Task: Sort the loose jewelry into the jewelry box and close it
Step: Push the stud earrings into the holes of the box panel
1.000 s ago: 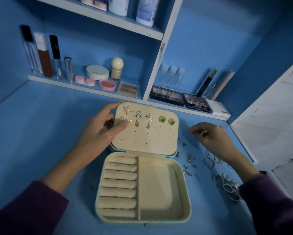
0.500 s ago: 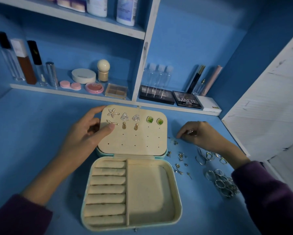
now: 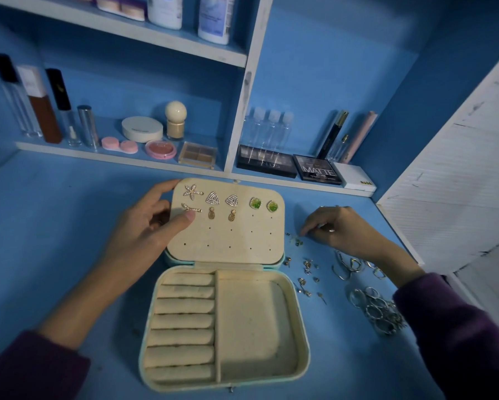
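The jewelry box (image 3: 301, 327) lies open on the blue table, its ring rolls and side compartment bare. Its cream lid panel (image 3: 228, 238) carries several earrings in two rows. My left hand (image 3: 138, 235) grips the lid's left edge, with the thumb pressing on the panel just below a gold bar earring (image 3: 191, 208). To the right of the lid, my right hand (image 3: 346, 229) has its fingers curled down. Its fingertips pinch a small earring piece (image 3: 298, 241) among the loose earrings (image 3: 306, 269) on the table.
Hoop earrings (image 3: 349, 265) and a pile of silver rings (image 3: 378, 310) lie right of the box, under my right wrist. A low shelf (image 3: 156, 164) with cosmetics and palettes runs behind the lid. A white panel (image 3: 458, 183) closes off the right side.
My right hand has shifted slightly left and its fingertips have dropped onto the small pieces beside the lid. My left hand keeps its hold on the lid.
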`<state>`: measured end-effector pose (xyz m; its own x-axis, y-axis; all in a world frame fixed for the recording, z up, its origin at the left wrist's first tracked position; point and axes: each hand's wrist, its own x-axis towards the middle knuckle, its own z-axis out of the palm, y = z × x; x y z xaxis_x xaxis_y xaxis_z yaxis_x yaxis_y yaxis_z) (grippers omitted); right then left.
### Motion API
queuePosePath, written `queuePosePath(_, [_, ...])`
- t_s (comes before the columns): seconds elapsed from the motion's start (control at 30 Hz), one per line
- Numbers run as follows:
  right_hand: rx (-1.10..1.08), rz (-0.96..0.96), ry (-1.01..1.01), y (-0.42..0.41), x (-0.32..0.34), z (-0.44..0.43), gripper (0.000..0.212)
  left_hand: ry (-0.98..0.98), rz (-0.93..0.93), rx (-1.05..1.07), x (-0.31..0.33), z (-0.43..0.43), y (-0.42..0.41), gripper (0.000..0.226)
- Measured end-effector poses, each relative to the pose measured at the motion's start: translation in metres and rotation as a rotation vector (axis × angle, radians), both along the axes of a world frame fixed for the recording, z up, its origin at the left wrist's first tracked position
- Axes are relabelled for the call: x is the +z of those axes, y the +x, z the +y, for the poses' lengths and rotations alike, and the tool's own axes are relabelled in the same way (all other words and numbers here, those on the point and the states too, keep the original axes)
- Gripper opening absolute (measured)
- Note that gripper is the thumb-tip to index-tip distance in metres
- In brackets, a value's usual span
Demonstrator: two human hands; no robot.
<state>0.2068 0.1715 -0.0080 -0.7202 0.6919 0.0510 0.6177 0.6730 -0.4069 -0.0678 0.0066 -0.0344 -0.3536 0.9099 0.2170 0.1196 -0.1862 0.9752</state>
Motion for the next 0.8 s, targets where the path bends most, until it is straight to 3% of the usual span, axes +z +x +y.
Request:
queuePosePath(0.3, [-0.023,0.058,-0.044,-0.0032,0.0004,-0.0018,0.012,0.0,0.007,0.001,0.0015,-0.0013,0.0006,0.042])
queuePosePath(0.8, [0.011,-0.035,0.032,-0.0048,-0.0042,0.0066,0.008,-0.008,0.01,0.004,0.0007,-0.0005,-0.0003,0.043])
